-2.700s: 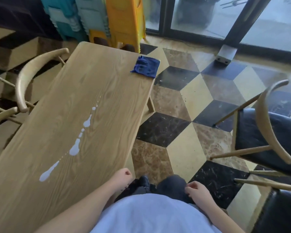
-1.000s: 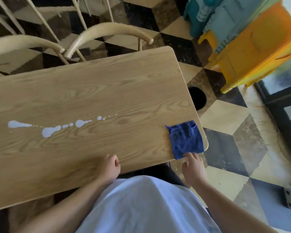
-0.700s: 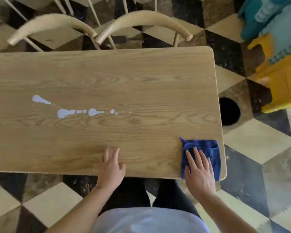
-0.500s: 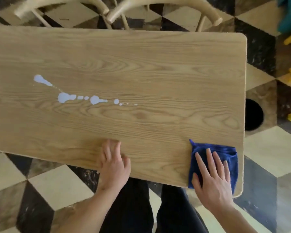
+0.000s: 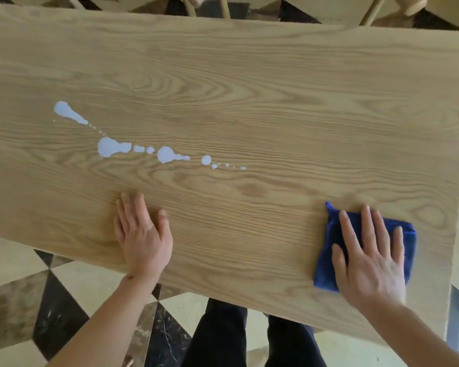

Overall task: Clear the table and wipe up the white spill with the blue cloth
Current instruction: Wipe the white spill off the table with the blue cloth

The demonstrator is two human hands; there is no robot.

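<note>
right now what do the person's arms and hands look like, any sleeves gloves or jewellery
Both forearms are bare to the frame edge: no sleeves in view. The left hand and right hand wear no gloves, rings or watch. Nails look short and unpainted. A small dark mark sits at the left wrist.

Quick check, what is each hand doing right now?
Left hand: open, flat on the table, holding nothing.
Right hand: open, fingers spread, pressing flat on the blue cloth, not gripping it.

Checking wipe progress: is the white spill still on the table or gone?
Still there. The white spill trails untouched across the table; the cloth lies apart, under the right hand.
</note>
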